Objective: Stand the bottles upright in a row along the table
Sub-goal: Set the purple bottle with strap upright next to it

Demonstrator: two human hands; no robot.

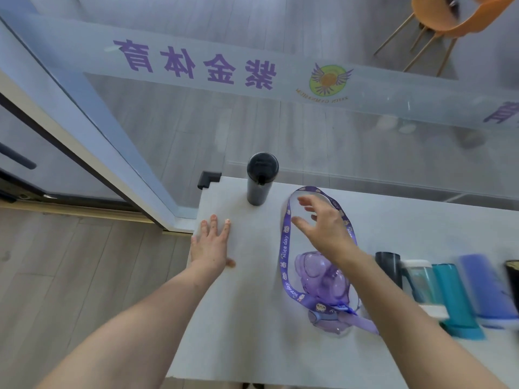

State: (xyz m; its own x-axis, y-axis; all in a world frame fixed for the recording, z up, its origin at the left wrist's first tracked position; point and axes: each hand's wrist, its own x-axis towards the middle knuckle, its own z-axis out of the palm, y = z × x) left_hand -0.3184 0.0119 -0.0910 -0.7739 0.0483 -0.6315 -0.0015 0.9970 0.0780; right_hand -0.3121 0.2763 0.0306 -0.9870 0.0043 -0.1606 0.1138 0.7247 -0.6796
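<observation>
A black bottle stands upright near the far left corner of the white table. A clear purple bottle lies on its side in the middle, and its purple strap loops out toward the far edge. My right hand hovers open above the strap loop, holding nothing. My left hand rests flat on the table near its left edge, fingers spread. At the right, several more bottles lie side by side: a black one, a clear one with a white cap, a teal one and a blue-purple one.
A glass wall with purple lettering runs just behind the table. A black corner guard caps the table's far left corner. Wooden floor lies left of the table, and an orange chair stands beyond the glass.
</observation>
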